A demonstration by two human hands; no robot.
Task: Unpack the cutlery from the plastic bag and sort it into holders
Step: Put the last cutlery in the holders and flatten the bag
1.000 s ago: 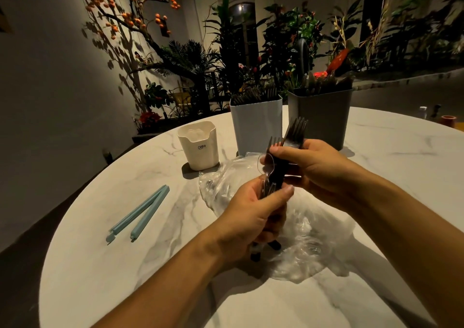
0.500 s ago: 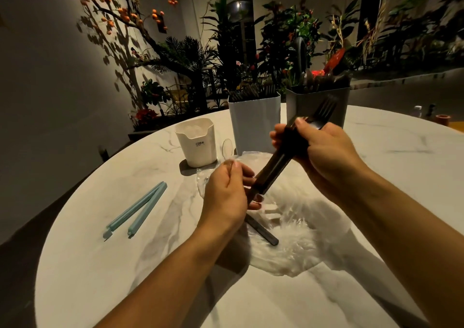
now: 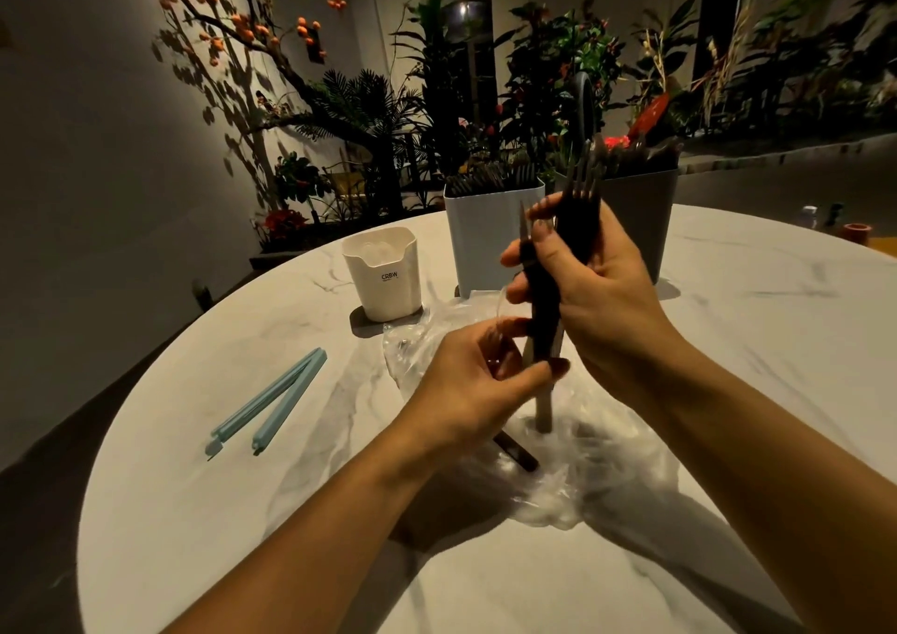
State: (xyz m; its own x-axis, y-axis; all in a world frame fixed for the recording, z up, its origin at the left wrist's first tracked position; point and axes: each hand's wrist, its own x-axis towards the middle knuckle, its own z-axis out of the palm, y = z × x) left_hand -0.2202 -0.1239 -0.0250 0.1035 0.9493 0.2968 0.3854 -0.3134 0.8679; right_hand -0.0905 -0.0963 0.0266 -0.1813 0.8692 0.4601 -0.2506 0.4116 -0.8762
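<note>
Dim wall point(image 3: 87, 157), marble table point(image 3: 728, 342), plants point(image 3: 558, 65)

Bare forearms, sleeveless (painted nails).

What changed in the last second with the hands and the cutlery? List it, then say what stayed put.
The right hand swung its bundle of dark forks from a slant to nearly upright, tines up. The left hand, which gripped the same bundle a second ago, now holds a clear piece and one handle below. A dark piece now lies on the plastic bag. The cream holder, pale blue holder, grey holder and blue clip stayed put.
</note>
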